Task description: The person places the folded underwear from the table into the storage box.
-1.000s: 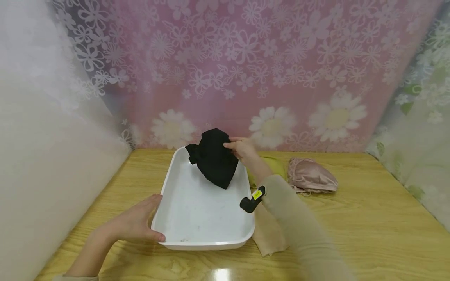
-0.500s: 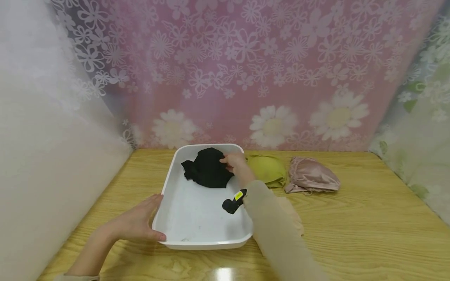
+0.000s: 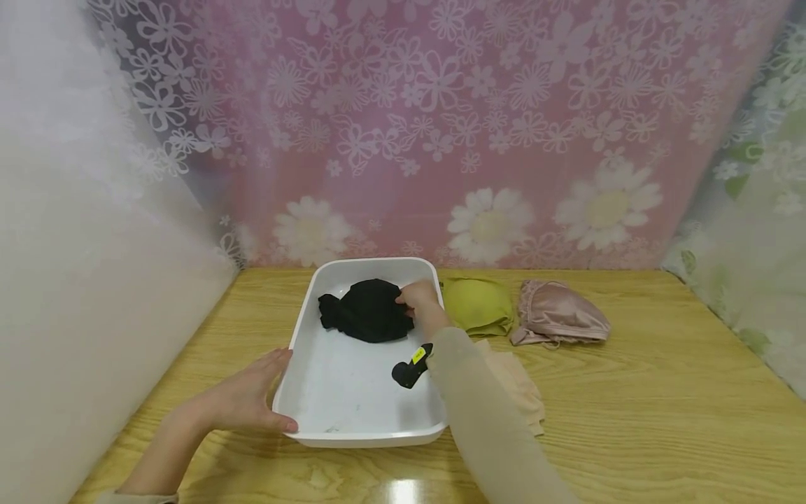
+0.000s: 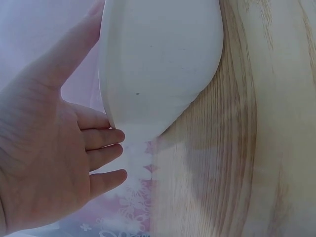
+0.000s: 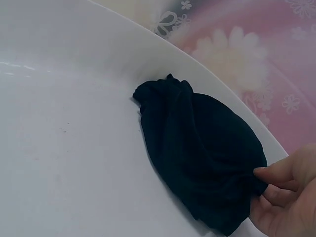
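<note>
A folded black bra (image 3: 371,311) with a rounded cup lies in the far part of a white plastic tray (image 3: 362,442). My right hand (image 3: 420,299) pinches the bra's right end between thumb and fingers; the right wrist view shows this grip on the dark cloth (image 5: 197,148) close up. At the tray's near left corner rests my left hand (image 3: 242,399). Its thumb touches the rim by the front corner and its fingertips touch the left side. In the left wrist view the left hand's fingers (image 4: 106,155) are fairly straight against the tray's outer wall (image 4: 158,64).
Right of the tray lie a yellow-green bra (image 3: 478,306) and a pink satin bra (image 3: 560,313) with lace trim. Beige cloth (image 3: 519,392) lies partly under my right forearm. A flowered pink curtain (image 3: 403,140) hangs behind the wooden table (image 3: 630,406).
My right hand has come down and a little toward me with the black bra, which has gone from held up over the tray's far end to lying inside it. The left hand has stayed put.
</note>
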Motion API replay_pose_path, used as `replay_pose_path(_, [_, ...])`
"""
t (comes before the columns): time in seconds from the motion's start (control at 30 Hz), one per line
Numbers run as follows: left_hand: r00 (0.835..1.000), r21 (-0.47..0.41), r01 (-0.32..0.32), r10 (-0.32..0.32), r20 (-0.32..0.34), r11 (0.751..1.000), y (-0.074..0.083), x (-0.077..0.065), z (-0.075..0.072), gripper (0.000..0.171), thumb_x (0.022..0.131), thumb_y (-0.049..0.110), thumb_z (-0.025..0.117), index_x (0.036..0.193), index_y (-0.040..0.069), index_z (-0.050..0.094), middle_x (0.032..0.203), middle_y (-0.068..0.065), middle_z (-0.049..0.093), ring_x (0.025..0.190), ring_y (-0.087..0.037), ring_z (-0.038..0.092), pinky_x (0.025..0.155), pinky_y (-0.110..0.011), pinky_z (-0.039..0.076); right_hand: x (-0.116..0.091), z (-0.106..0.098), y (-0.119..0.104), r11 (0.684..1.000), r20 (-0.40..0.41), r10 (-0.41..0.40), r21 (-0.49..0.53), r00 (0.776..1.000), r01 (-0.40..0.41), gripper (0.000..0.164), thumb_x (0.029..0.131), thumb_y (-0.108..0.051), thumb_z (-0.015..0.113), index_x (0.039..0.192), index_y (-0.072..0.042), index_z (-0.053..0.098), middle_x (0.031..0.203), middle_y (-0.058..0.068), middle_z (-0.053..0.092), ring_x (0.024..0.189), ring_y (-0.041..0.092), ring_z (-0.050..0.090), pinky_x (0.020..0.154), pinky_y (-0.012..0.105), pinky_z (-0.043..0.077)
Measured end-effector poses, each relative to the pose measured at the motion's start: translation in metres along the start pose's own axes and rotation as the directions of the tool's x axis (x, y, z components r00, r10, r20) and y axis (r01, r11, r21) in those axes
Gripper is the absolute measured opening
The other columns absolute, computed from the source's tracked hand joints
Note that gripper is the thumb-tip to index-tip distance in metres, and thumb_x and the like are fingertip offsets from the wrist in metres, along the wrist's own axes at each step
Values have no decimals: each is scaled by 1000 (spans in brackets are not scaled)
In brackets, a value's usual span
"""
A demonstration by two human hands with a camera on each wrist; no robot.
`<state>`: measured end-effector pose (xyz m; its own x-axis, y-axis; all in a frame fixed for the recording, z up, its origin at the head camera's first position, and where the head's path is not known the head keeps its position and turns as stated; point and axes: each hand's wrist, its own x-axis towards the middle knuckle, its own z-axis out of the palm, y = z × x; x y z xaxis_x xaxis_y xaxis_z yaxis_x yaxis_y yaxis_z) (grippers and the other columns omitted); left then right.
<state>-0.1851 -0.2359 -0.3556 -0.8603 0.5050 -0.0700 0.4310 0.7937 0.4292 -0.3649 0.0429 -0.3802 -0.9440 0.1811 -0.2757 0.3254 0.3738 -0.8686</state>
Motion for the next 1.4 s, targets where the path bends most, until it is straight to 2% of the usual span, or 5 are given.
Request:
replay_pose_path(0.17, [1000,-12,9,-9,4,1000,1,-2,1,116,65,56,75,139,-15,21,144,-34,22,132,-48,20,102,-60,23,-5,-1,4,996,-17,-34,-84,999,33,8,84,0,58,85,4,65,86,12,61,64,24,53,52,28,45])
replay_pose_path(0.47, [1000,-10,9,-9,-1,1000,1,-1,-1,115,67,55,75,140,-15,20,143,-34,21,132,-48,20,102,-60,23,-8,-5,-4,972,-54,-163,-182,985,151,17,81,2,54,66,-1,59,68,7,55,52,18,46,43,25,39])
replay_pose_path(0.77, [1000,-10,26,-26,8,1000,1,-3,-1,116,65,55,76,140,-14,21,143,-34,22,131,-49,21,102,-61,23,-3,-19,-22,990,38,-136,32,990,135,24,83,4,60,106,8,65,96,17,65,59,15,56,62,27,55])
replay_pose_path(1.03, [1000,-8,24,-24,8,1000,3,-3,-2,115,66,54,76,139,-15,21,143,-35,22,131,-49,20,102,-61,23,-8,-66,-31,967,100,-146,224,984,121,35,86,1,59,121,9,55,113,21,58,76,18,59,74,27,54])
replay_pose_path(1.4, [999,-13,29,-29,20,999,4,0,-1,116,66,55,75,140,-14,20,144,-34,21,132,-48,19,103,-61,22,-14,-149,-1,950,141,-200,270,970,157,44,92,-5,54,130,13,42,75,-3,58,65,6,60,77,27,53])
